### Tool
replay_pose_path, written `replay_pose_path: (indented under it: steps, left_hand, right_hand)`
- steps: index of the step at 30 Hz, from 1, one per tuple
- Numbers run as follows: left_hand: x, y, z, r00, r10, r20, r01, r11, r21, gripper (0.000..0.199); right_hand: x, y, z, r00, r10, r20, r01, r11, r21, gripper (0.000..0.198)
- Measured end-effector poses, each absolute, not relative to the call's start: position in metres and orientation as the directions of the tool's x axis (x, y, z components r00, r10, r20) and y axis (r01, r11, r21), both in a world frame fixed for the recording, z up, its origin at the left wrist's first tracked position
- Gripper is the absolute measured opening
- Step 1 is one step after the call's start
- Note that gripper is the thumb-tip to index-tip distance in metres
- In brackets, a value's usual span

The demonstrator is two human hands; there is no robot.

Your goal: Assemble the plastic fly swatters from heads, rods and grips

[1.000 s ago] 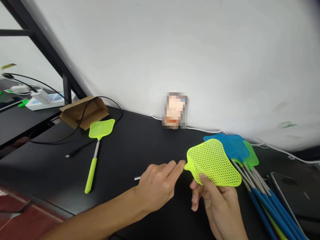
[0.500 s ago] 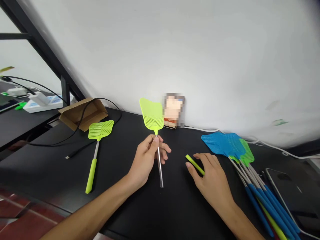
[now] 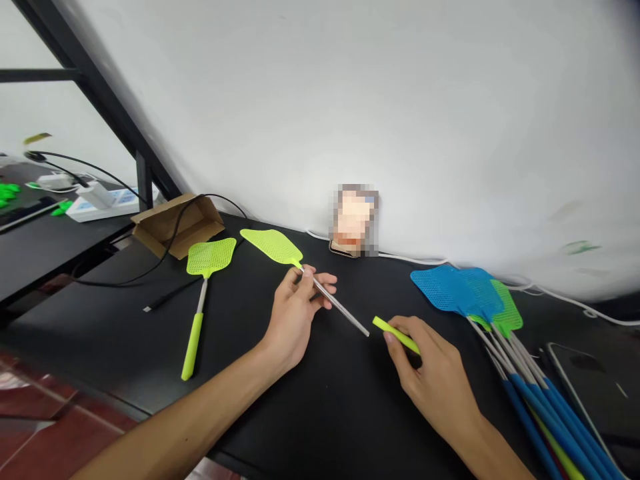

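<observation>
My left hand pinches the metal rod of a yellow-green fly swatter just below its mesh head. The bare end of the rod points right and down. A short gap lies between it and the yellow-green handle grip, a sleeve that my right hand holds between thumb and fingers. To the left a complete yellow-green fly swatter lies on the black table. At the right is a pile of blue and green fly swatters with mostly blue handles.
An open cardboard box with a black cable over it stands at the back left. A pixelated phone-like object leans on the wall. A dark phone lies at the right, a power strip at far left.
My left hand has tilted the swatter so its head drops left and the rod end swings right toward the grip. My right hand has closed its fingers on the handle grip.
</observation>
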State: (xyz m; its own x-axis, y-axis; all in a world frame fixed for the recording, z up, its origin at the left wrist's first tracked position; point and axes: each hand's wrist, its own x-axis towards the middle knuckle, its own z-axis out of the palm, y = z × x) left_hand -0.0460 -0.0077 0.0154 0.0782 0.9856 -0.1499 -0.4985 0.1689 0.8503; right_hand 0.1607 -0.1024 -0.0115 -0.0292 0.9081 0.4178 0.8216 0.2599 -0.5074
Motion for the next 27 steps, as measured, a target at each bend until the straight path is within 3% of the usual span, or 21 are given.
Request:
replay_pose_path:
  steps: [8,27]
  left_hand:
    - [-0.0472,-0.0058,0.0167,0.045,0.988,-0.148,-0.564,0.147,0.813,0.015]
    - [-0.0446,-0.0091,0.0172,0.052,0.978,-0.200,-0.587,0.192,0.786,0.014]
  right_hand:
    - [0.1514,-0.1094,-0.0068,-0.091,0.817,0.569,0.770,0.420,-0.480,0.016]
    - [0.1493,-0.1106,-0.0022,-0.084,0.788,0.609,0.781,0.432,-0.452,0.018]
